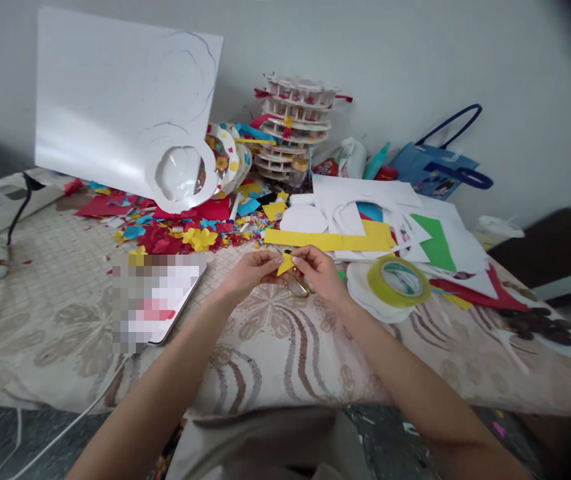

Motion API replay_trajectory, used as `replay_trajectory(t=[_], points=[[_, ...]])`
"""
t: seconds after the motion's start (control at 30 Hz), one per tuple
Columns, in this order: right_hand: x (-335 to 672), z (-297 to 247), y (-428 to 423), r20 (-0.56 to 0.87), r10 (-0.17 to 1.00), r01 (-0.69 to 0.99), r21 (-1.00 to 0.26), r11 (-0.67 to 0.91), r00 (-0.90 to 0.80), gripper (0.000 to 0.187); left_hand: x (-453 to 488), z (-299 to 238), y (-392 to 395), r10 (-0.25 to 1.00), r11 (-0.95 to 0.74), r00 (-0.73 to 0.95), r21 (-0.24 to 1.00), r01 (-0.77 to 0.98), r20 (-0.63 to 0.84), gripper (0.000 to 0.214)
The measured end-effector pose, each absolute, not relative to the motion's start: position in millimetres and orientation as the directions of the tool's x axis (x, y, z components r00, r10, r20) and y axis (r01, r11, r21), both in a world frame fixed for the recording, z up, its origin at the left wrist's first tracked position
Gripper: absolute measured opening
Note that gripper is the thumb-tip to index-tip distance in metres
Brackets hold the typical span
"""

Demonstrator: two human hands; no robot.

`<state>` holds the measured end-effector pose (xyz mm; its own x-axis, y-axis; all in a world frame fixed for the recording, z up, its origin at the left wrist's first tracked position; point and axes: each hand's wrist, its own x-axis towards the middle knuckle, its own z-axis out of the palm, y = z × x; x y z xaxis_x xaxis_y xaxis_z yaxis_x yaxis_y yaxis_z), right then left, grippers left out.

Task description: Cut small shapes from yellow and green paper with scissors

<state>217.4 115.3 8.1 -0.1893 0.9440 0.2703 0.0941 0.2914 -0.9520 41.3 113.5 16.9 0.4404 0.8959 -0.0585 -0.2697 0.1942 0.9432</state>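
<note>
Both my hands meet at the middle of the table over a patterned beige cloth [275, 347]. My left hand [249, 272] and my right hand [318, 268] pinch a small yellow paper piece [285, 264] between their fingertips. Gold-handled scissors [296, 287] lie on the cloth just under my right hand. A long yellow paper strip [333, 239] lies right behind the hands.
A tablet [153, 303] lies to the left, a yellow-green tape roll [398, 281] to the right. A heap of red, yellow and blue scraps [175, 235], a large white sheet [120, 100], stacked white trays [295, 127], white and green paper [433, 240] and a blue bag [438, 167] fill the back.
</note>
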Motion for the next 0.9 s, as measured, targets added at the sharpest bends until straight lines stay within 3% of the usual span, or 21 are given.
replay_trajectory(t=[0.43,0.77,0.9], points=[[216.6,8.8,114.0,0.271,0.939,-0.009,-0.961,0.275,-0.211,0.022,42.4,21.1,112.9,0.892,0.357,0.412,0.85,-0.388,-0.187,0.01],[216.8,10.2,110.7,0.376,0.901,0.1,-0.909,0.404,-0.216,0.016,39.3,20.1,113.9,0.898,0.3,0.415,0.891,-0.341,-0.144,0.017],[217.9,15.0,107.3,0.464,0.848,0.183,-0.838,0.514,-0.255,0.009,39.7,19.4,115.5,0.938,0.218,0.33,0.92,-0.326,-0.106,0.02]])
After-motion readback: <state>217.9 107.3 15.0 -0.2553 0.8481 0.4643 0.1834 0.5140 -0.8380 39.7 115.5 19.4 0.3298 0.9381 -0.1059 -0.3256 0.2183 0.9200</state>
